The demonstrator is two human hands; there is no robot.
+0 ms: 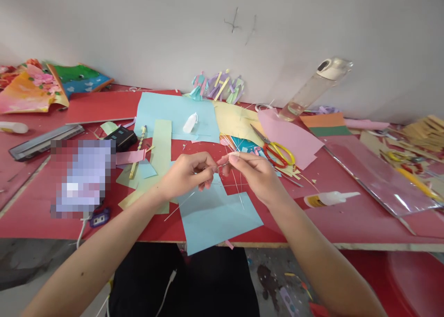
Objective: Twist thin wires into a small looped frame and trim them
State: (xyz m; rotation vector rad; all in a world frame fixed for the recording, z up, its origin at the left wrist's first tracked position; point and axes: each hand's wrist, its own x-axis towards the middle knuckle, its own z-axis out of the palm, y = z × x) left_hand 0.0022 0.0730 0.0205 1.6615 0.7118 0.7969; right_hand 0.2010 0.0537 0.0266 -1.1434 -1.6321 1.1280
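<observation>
My left hand (pixel 189 171) and my right hand (pixel 251 171) meet above the red table (pixel 347 220), both with fingers pinched together. Between the fingertips runs a thin white strip or thread (pixel 222 165), too fine to name. Right under the hands lies a light blue paper sheet (pixel 211 220) that hangs over the table's front edge. Thin white slivers lie on it.
Scissors with red and yellow handles (pixel 277 153) lie on pink paper (pixel 291 134). A glue bottle (pixel 329 198) lies at the right, a small white bottle (pixel 189 123) on blue paper behind. A clear water bottle (pixel 317 88) leans on the wall. Paper scraps, a pencil (pixel 138 151) and a blurred object (pixel 83 176) sit left.
</observation>
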